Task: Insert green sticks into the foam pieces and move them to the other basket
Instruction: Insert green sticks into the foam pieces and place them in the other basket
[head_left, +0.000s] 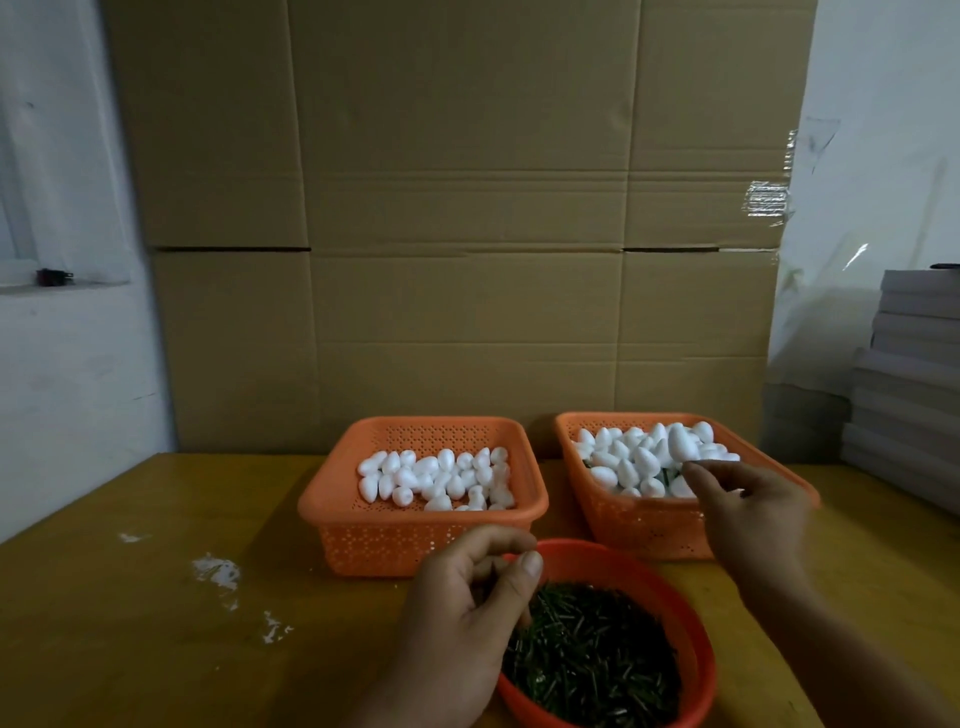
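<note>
Two baskets are sitting on the tabletop. My right hand is pinching a foam piece over the right basket, where green stems are poking out among the pile. My left hand is curling into the bowl of sticks; whether it is gripping one, I cannot tell. Plenty of plain pieces are waiting in the left basket, so I judge much work is remaining.

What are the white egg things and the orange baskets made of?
The white eggs look like foam: matte, bright white, slightly grainy. The orange baskets look like plastic: smooth, slightly shiny, with rows of small moulded holes in the walls.
</note>
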